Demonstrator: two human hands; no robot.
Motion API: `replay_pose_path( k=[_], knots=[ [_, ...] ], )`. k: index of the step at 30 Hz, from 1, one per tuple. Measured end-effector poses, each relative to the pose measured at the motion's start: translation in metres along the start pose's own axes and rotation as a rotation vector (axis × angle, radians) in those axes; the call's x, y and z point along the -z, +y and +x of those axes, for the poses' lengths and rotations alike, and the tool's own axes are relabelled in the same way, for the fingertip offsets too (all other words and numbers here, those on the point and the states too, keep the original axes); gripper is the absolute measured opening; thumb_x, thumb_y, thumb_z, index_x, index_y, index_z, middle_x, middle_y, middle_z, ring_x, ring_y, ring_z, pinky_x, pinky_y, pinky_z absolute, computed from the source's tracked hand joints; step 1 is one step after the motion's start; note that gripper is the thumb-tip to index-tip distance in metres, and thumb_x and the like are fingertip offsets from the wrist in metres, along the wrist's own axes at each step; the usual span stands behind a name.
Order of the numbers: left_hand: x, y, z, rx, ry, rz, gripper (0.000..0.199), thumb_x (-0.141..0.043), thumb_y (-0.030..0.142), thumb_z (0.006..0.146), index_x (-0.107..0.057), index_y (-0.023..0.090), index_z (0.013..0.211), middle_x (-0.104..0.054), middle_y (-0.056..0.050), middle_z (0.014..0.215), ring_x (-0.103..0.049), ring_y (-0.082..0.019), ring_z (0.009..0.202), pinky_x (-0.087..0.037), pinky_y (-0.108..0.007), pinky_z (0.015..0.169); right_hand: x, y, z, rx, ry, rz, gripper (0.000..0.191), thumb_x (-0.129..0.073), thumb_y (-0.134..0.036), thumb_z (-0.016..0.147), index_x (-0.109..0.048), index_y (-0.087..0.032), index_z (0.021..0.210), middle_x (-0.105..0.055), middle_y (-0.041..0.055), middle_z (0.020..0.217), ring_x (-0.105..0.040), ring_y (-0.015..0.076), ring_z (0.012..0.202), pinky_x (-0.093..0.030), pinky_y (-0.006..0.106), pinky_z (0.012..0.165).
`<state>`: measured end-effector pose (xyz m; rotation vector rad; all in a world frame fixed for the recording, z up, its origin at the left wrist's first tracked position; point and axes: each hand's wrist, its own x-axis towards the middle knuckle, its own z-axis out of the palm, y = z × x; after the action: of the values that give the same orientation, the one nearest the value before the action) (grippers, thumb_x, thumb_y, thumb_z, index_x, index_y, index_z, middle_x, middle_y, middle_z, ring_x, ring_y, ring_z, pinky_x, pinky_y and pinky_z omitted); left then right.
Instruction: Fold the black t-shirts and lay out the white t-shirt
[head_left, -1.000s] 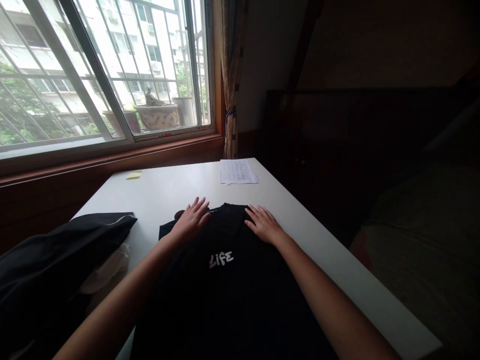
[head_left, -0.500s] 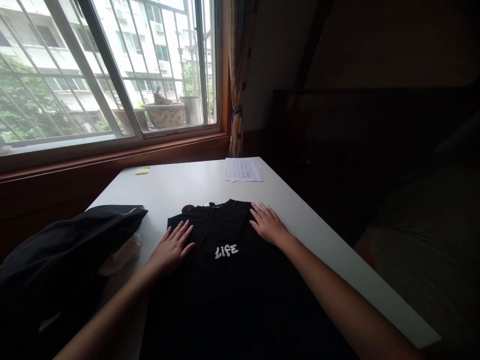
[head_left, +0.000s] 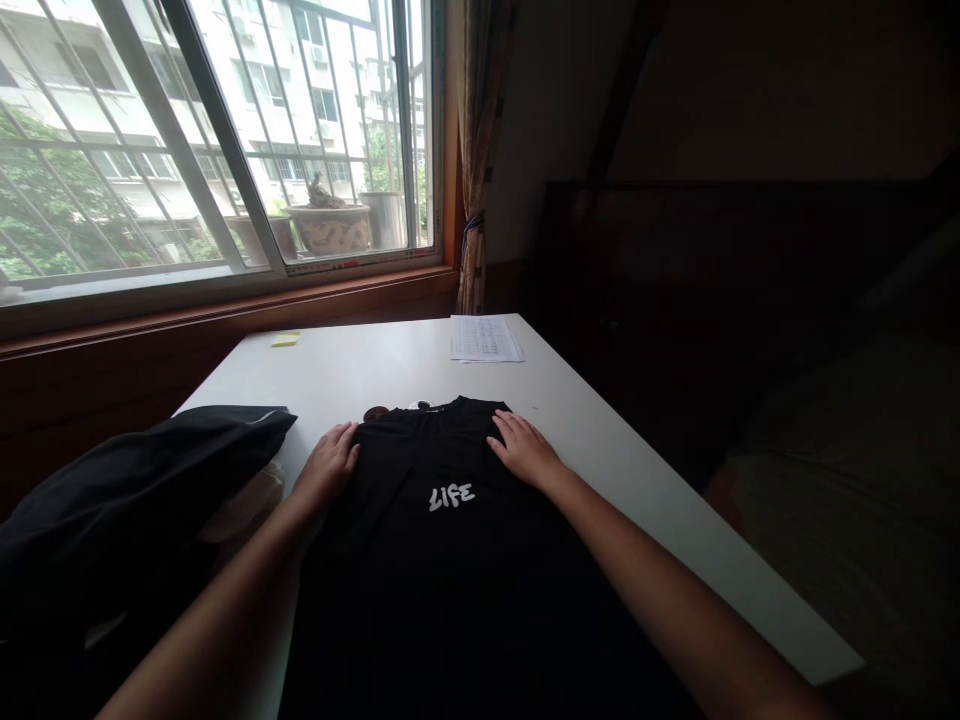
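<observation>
shirt point(head_left: 450, 560) lies between left hand point(head_left: 328, 465), at one far corner, grip unclear, and right hand point(head_left: 525, 450), unclenched on the other.

Left grip point(head_left: 328, 466) now at edge of shirt point(head_left: 450, 560)

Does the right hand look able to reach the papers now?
Probably yes: the right hand rests at the edge of the shirt, and nothing visible stands between it and the papers.
</observation>
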<state>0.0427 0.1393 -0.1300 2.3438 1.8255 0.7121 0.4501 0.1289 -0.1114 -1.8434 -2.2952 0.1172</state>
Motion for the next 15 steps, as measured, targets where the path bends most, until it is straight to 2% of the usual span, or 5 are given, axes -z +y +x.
replay_pose_path(
  k=[5, 9, 12, 15],
  knots=[
    [0.007, -0.013, 0.017, 0.143, 0.083, -0.061, 0.053, -0.054, 0.032, 0.092, -0.051, 0.015, 0.141, -0.061, -0.017, 0.125, -0.054, -0.033, 0.125, -0.038, -0.051, 0.112, -0.006, 0.001, 0.008, -0.007, 0.043, -0.01, 0.064, -0.032, -0.05, 0.103, -0.041, -0.013, 0.154, -0.036, 0.0101, 0.163, -0.03, 0.0254, 0.15, -0.019, 0.041, 0.125],
    [0.017, -0.021, 0.031, 0.212, 0.021, -0.163, 0.06, -0.064, 0.032, 0.084, -0.051, 0.015, 0.14, -0.067, -0.009, 0.1, -0.067, -0.027, 0.098, -0.054, -0.039, 0.091, -0.005, -0.001, 0.005, -0.006, 0.055, -0.024, 0.062, -0.032, -0.05, 0.103, -0.041, -0.015, 0.154, -0.035, 0.0091, 0.163, -0.032, 0.0267, 0.148, -0.022, 0.043, 0.124],
    [0.024, -0.023, 0.036, 0.248, -0.017, -0.227, 0.063, -0.068, 0.034, 0.08, -0.052, 0.018, 0.139, -0.068, -0.004, 0.09, -0.069, -0.024, 0.088, -0.055, -0.033, 0.079, -0.004, -0.004, 0.003, -0.014, 0.138, -0.044, 0.057, -0.037, -0.044, 0.101, -0.046, -0.016, 0.15, -0.04, 0.0106, 0.159, -0.039, 0.0282, 0.142, -0.029, 0.042, 0.12],
    [0.025, -0.023, 0.038, 0.271, -0.016, -0.271, 0.058, -0.068, 0.033, 0.08, -0.056, 0.02, 0.135, -0.07, -0.003, 0.09, -0.069, -0.023, 0.087, -0.054, -0.031, 0.077, -0.004, -0.006, 0.002, -0.014, 0.182, -0.052, 0.052, -0.038, -0.038, 0.1, -0.052, -0.015, 0.145, -0.05, 0.0125, 0.15, -0.044, 0.0283, 0.137, -0.031, 0.041, 0.118]
  ],
)
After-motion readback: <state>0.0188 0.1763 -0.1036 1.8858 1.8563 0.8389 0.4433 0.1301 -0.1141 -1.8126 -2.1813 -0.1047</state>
